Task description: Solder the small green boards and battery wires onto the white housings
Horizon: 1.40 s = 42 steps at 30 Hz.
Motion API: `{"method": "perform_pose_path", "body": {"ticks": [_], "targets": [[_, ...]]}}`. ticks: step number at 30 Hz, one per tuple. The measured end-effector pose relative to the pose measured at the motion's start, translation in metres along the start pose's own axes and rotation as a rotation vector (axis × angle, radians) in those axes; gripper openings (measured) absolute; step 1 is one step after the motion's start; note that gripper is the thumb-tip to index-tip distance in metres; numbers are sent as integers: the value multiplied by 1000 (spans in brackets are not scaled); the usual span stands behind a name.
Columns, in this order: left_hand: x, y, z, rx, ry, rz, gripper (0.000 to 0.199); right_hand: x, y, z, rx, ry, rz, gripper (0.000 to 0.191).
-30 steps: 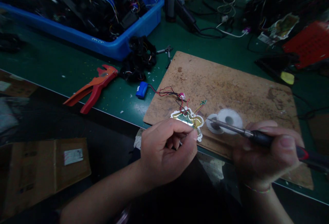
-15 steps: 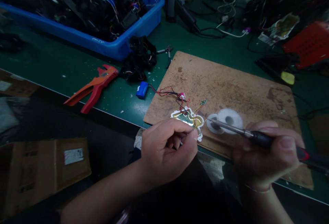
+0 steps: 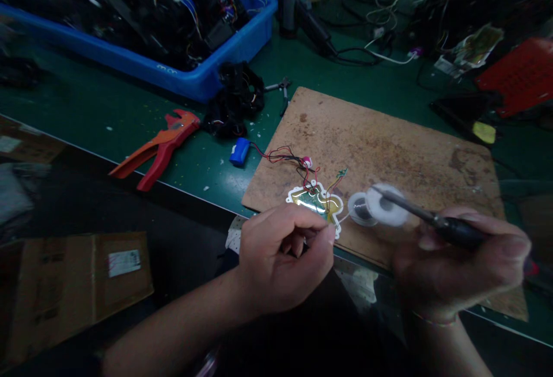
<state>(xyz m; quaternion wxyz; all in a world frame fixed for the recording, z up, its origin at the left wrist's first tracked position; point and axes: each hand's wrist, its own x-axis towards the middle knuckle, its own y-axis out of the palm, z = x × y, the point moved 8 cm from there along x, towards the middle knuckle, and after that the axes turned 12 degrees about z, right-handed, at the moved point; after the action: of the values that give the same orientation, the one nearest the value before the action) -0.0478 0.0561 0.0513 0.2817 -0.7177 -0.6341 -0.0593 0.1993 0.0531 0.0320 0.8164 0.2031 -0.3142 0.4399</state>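
My left hand is pinched at the lower edge of a white-rimmed circuit part; whatever lies between thumb and forefinger is too small to name. My right hand grips the dark handle of a soldering iron, its blurred metal tip over a white spool. A second spool with grey wire lies beside it, left. Red and black wires run from the circuit part to a blue battery. A tiny green board hangs on thin wires above the part.
A brown work board lies on the green table. Orange-red cutters, black parts and small pliers lie left of it. A full blue bin stands behind. At the right is a red box.
My right hand has moved right with the soldering iron, and its tip has drawn away from the circuit part and lifted. My left hand has barely shifted.
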Motion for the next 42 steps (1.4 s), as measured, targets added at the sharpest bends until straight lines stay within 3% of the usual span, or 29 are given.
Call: {"method": "perform_pose_path", "body": {"ticks": [2,4,7,10,12,15,18,20,24,27,32,38,42], "targets": [[-1,4,-5,18,82,90,10,-1,-6,-4,-34,57,-106,36],[-5,5,-11,57,209,171,6,-1,-7,-8,-70,159,-134,38],[-12,-9,-9,106,296,85,18,-2,-6,-7,-108,236,-129,39],[-12,-34,18,46,99,-141,35,-3,-10,-5,-141,238,-152,39],[-8,-40,35,-4,-56,-174,32,-4,-12,-6,-140,231,-169,37],[7,-25,40,63,-152,24,20,-4,-14,-6,-108,211,-191,33],[19,-3,30,212,-127,224,38,-3,-15,-6,-95,207,-201,30],[22,5,23,262,-73,248,37,-3,-16,-5,-82,204,-216,29],[23,11,17,288,-21,199,1,-3,-18,-6,-43,225,-230,30],[24,13,20,353,-86,193,7,-4,-18,-6,-38,242,-223,30],[29,26,14,379,-124,285,5,-2,-19,-6,-62,244,-206,28],[26,31,2,315,-23,262,8,2,-23,-8,-104,293,-50,26],[20,42,-3,328,73,369,12,3,-12,-12,-28,359,212,48]]}}
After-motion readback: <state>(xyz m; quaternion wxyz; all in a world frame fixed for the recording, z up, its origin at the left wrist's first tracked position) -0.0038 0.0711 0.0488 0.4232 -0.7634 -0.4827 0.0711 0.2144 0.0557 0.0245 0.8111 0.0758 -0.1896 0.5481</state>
